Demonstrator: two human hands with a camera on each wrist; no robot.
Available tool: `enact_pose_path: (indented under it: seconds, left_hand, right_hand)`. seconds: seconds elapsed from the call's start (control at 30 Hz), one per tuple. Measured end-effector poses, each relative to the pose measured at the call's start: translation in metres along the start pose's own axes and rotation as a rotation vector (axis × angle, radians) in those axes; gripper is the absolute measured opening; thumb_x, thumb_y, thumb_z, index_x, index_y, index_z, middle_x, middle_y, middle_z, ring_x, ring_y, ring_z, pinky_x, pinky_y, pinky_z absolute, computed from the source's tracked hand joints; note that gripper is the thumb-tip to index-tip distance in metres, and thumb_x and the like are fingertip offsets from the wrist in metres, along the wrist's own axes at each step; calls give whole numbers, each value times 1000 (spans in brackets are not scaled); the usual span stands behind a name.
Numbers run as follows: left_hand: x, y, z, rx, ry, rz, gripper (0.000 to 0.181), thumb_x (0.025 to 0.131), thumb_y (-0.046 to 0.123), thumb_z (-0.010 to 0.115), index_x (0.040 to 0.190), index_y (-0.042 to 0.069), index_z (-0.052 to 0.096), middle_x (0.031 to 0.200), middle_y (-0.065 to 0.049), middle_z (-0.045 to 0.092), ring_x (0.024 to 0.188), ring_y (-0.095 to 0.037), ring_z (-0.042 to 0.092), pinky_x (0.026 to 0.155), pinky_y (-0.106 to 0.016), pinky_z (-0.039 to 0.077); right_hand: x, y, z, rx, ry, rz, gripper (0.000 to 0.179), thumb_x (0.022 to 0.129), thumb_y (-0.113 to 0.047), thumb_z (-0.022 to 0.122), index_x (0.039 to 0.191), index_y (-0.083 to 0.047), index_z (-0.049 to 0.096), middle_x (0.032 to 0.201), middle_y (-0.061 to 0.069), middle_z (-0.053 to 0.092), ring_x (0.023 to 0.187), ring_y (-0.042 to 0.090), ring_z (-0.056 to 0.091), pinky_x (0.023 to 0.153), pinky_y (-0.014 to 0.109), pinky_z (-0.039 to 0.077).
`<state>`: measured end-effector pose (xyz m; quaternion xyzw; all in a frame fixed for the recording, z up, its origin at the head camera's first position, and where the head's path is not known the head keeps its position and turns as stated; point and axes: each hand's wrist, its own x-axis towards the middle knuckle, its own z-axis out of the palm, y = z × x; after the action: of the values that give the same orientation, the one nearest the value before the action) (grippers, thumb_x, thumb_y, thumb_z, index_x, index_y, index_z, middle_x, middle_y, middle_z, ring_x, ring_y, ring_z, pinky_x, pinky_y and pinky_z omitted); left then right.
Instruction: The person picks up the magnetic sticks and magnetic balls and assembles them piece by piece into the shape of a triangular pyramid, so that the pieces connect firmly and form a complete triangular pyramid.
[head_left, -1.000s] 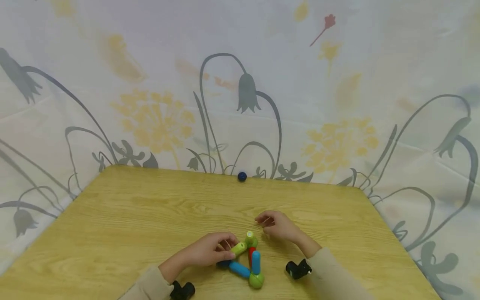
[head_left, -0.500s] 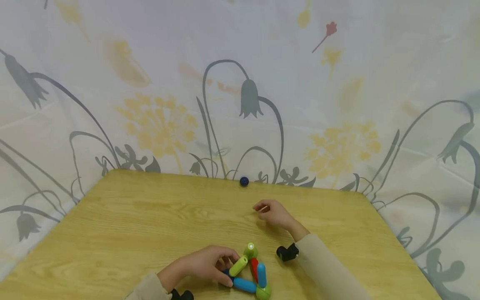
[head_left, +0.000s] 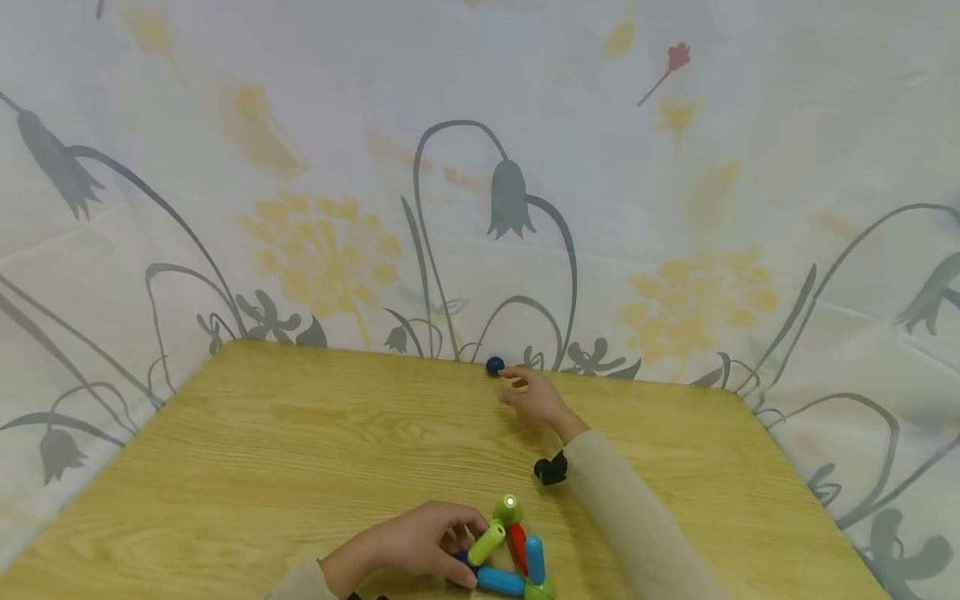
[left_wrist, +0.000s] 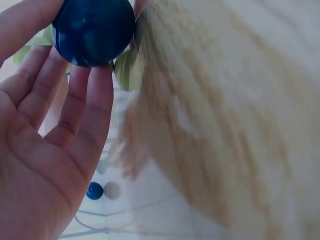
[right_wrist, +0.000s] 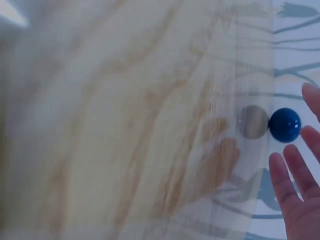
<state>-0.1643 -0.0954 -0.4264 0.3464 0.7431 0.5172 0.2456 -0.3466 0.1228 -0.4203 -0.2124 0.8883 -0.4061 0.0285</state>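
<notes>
Near the front of the table, my left hand [head_left: 420, 542] holds a dark blue ball [left_wrist: 94, 31] between thumb and fingers. This ball is the left corner of a small triangle of magnetic rods and balls. Its sides are a blue rod [head_left: 501, 581], a red rod [head_left: 519, 546] and a yellow-green rod [head_left: 487, 543]; another blue rod [head_left: 535, 558] stands up from the near green ball [head_left: 539, 590]. A second green ball [head_left: 507, 509] marks the far corner. My right hand [head_left: 536, 400] reaches a loose blue ball [right_wrist: 285, 125] at the back, fingers spread loosely around its near side.
The wooden table [head_left: 300, 442] ends at the back against a flower-printed cloth [head_left: 337, 167], and the loose ball lies by that edge. A black wrist camera [head_left: 551, 469] hangs beneath my right forearm.
My right hand has moved forward from beside the triangle to the loose ball at the back. My left hand has shifted from the yellow-green rod onto the blue corner ball.
</notes>
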Motion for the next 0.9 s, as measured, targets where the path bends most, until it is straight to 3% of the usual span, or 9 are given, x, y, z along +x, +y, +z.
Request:
enact_pose_path:
  seconds: [0.17,0.33,0.43,0.53,0.73,0.9]
  left_hand:
    - [0,3,4,-11,1,6,31,81,11,73,110,10,62,97,14,58,84,-2,55,75,-21,46]
    - [1,3,6,-17,-1,9,31,81,11,73,110,11,63,96,14,58,83,-2,54,75,-20,46]
    - [1,3,6,-27,6,-7,31,80,10,74,109,12,63,95,14,58,83,-2,54,75,-21,46]
    - [0,4,5,-38,1,-21,31,81,10,73,110,13,63,95,13,58,83,-2,55,75,-21,46]
    - [1,3,3,-10,-3,-14,31,81,11,73,110,12,62,96,14,57,84,-1,54,76,-20,46]
    - [-1,-1,0,-5,7,-17,30,81,11,74,109,12,62,95,14,57,83,-2,53,74,-20,46]
  right_hand:
    - [8,7,-4,-29,-19,6,53,86,-7,66,135,-2,47,139,19,41,121,40,42,92,49,41]
    - [14,13,-11,-83,-96,-67,62,87,-6,65,141,2,35,146,21,28,130,41,28,102,50,29]
    - [16,13,-12,-104,-85,-56,60,86,-6,66,139,1,39,141,25,32,129,42,28,102,52,28]
    - [17,12,-12,-117,-57,-40,57,85,-5,67,136,1,43,130,27,37,121,44,36,97,53,34]
    - [13,14,-9,-132,-57,-69,41,82,-1,68,121,2,56,120,20,50,110,39,48,92,47,41]
    - [5,15,-1,-97,-96,-65,33,80,-3,72,110,-1,60,110,14,58,94,30,58,78,37,49]
